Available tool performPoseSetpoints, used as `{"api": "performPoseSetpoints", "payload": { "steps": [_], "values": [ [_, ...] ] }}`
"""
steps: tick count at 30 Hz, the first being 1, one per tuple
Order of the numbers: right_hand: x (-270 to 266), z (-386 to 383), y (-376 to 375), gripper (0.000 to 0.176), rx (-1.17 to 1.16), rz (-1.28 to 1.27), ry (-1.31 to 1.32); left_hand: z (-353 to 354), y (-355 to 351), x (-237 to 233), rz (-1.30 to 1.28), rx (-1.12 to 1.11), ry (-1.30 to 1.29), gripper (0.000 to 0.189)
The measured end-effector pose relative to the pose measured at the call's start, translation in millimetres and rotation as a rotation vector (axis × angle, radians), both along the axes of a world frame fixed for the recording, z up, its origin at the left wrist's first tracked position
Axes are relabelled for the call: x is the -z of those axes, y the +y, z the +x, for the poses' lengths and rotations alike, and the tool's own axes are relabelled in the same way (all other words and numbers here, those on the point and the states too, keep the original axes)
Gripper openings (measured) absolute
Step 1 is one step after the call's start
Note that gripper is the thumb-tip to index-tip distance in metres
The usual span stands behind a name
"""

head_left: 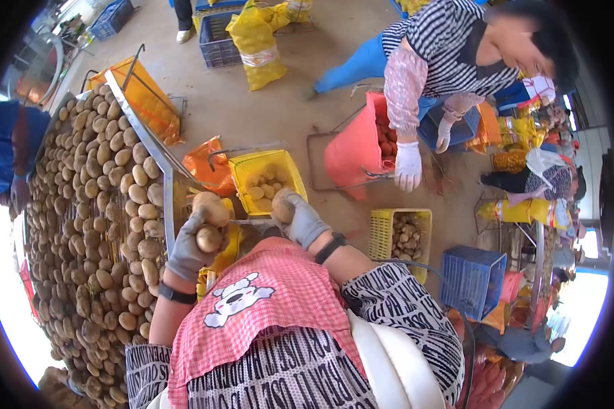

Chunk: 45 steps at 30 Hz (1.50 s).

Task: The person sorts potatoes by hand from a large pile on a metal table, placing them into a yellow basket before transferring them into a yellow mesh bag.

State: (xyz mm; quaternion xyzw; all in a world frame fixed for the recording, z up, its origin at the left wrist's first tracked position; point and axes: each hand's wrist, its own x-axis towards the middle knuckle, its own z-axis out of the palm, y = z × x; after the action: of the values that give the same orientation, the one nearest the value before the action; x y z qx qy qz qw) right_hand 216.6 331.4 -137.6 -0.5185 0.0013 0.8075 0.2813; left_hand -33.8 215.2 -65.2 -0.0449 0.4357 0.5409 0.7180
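At the far left of my view I see a co-worker's blue sleeve (10,146) beside a broad heap of tan, earth-dusted potatoes (92,225), spread over a sorting table with a bare metal rim (168,211). Just right of that rim, the left hand (189,251), in a grey work glove, is curled partway closed around at least two round tan potatoes (209,238), one above the other; I can't tell whether it cups another. Beyond it lies a crumpled orange bag (210,165), next to a bright yellow plastic crate (290,163) with some potatoes inside. Near that crate's closest edge I have the right hand (305,219), gloved in the same grey, its fingers bent around a single tan potato (283,206). Farther right, a tall coral-red bag (351,153) gapes on a metal frame, with a co-worker's white-gloved hand (408,167) beside its mouth. Nearer me stands a yellow slotted crate (381,235) holding more potatoes, and to its right a blue plastic crate (472,279).
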Motion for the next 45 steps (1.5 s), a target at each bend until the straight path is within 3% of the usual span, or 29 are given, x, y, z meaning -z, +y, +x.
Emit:
{"api": "performPoseSetpoints", "payload": {
  "steps": [3, 5, 6, 8, 11, 13, 15, 18, 19, 21, 23, 28, 35, 43, 45],
  "values": [
    [7.5, -5.5, -8.7, 0.031, 0.084, 0.133, 0.012, 25.0, 43.2, 32.0, 0.030, 0.079, -0.030, 0.040],
    [9.7, 1.3, -20.3, 0.031, 0.197, 0.131, 0.076, 26.8, 58.3, 44.8, 0.195, 0.189, 0.110, 0.035],
    [10.0, 7.5, -25.7, 0.030, 0.190, 0.093, 0.095, 26.1, 57.2, 48.4, 0.128, 0.176, 0.175, 0.033],
    [-13.7, 11.7, -40.6, 0.027, 0.238, 0.021, 0.057, 21.2, 50.0, 38.3, 0.180, 0.246, 0.142, 0.032],
    [-3.3, 30.3, -66.6, 0.024, 0.233, -0.015, 0.077, 9.2, 31.0, 28.3, 0.236, 0.280, 0.108, 0.030],
    [-4.0, 40.6, -86.4, 0.023, 0.218, -0.006, 0.056, 0.9, 16.0, 31.7, 0.111, 0.210, 0.504, 0.030],
    [-2.7, 44.9, -105.2, 0.023, 0.199, 0.000, 0.034, -5.3, -1.8, 29.7, 0.104, 0.134, 0.563, 0.026],
    [6.2, 47.6, -133.8, 0.023, 0.204, -0.016, 0.031, -12.4, -30.3, 29.6, 0.405, 0.044, 1.209, 0.028],
    [6.0, 48.5, -142.3, 0.028, 0.183, 0.008, 0.037, -12.7, -35.9, 25.6, 0.397, 0.042, 1.211, 0.028],
    [5.2, 49.0, -152.9, 0.033, 0.111, 0.024, 0.063, -16.8, -48.7, 13.2, 0.482, 0.124, 1.763, 0.030],
    [-6.8, 49.0, -155.8, 0.024, 0.140, 0.007, -0.003, -20.2, -62.0, 9.9, 0.359, 0.192, 1.957, 0.037],
    [-11.6, 66.8, -152.6, 0.023, 0.056, 0.005, -0.142, -10.2, -86.9, 23.6, 0.014, 0.319, 1.930, 0.060],
    [-4.4, 61.0, -135.2, 0.021, -0.045, 0.040, -0.172, -12.9, -93.9, 23.6, 0.072, 0.290, 1.894, 0.051],
    [1.8, 37.9, -127.1, 0.022, -0.160, 0.034, -0.133, -11.7, -90.2, 9.2, 0.001, 0.415, 1.925, 0.051],
    [1.9, 36.7, -122.8, 0.023, -0.166, 0.033, -0.248, -11.7, -89.9, 8.3, 0.023, 0.411, 1.875, 0.050]
  ]
}}
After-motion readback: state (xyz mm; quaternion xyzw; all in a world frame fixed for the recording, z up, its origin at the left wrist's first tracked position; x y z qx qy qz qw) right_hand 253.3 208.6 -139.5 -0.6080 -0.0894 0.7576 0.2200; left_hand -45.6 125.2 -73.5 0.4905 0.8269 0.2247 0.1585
